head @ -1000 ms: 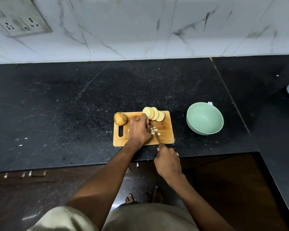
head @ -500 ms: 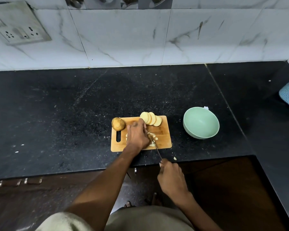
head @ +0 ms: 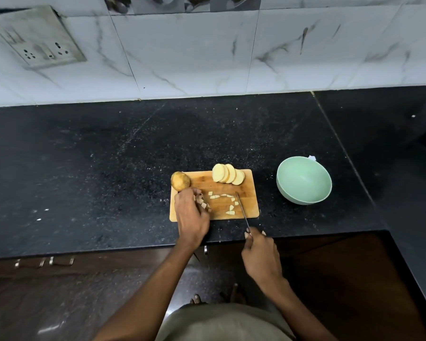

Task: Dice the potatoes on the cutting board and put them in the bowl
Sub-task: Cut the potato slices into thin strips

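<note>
Over the cutting board (head: pixel 246 190), left hand (head: pixel 191 212) cups diced potato (head: pixel 203 205) — right hand (head: pixel 261 252) grips the knife (head: pixel 242 210).

The left hand (head: pixel 191 214) hides some potato dice (head: pixel 221 201) beneath its fingers.

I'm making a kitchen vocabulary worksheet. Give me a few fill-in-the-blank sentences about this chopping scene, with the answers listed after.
1. The right hand grips a ____.
2. The green bowl holds ____ potato so far.
3. The whole potato sits at the board's far ____ corner.
4. The overlapping potato slices and diced pieces lie on a ____ cutting board.

Answers: knife; no; left; wooden
</note>
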